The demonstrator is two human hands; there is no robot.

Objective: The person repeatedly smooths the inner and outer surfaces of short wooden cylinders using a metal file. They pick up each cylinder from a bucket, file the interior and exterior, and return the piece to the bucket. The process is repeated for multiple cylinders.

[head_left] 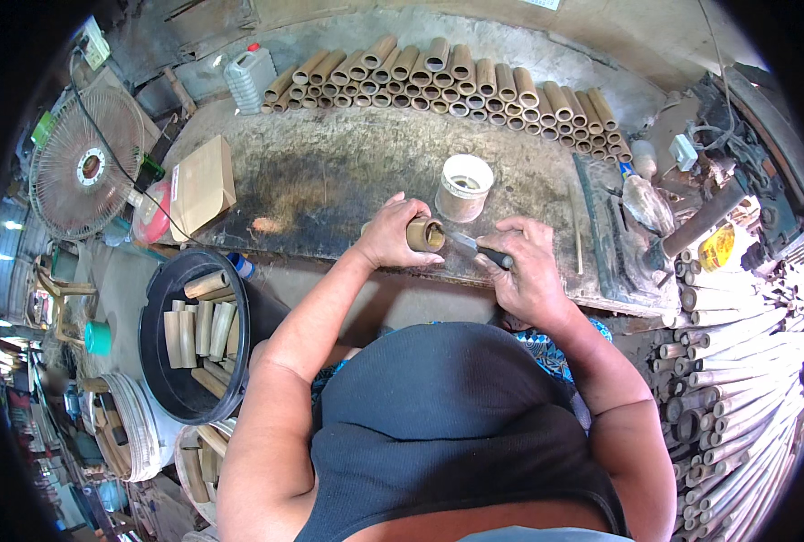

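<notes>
My left hand point(397, 237) is wrapped around a short bamboo tube point(423, 236), its open end turned to the right. In my right hand point(523, 266) is a knife point(494, 258) with a dark handle, gripped between the fingers. Its blade points left and reaches close to the tube's rim; whether it touches the rim I cannot tell. Just beyond both hands, a white plastic tub point(465, 188) stands upright on the worn workbench point(329, 181), with some brownish stuff inside.
Many bamboo tubes point(438, 81) lie stacked along the bench's back. To the left are a cardboard box point(205, 185), a fan point(90, 165) and a black bucket point(155, 316) of cut bamboo pieces. Long bamboo poles point(736, 406) are piled at right, below metal tools.
</notes>
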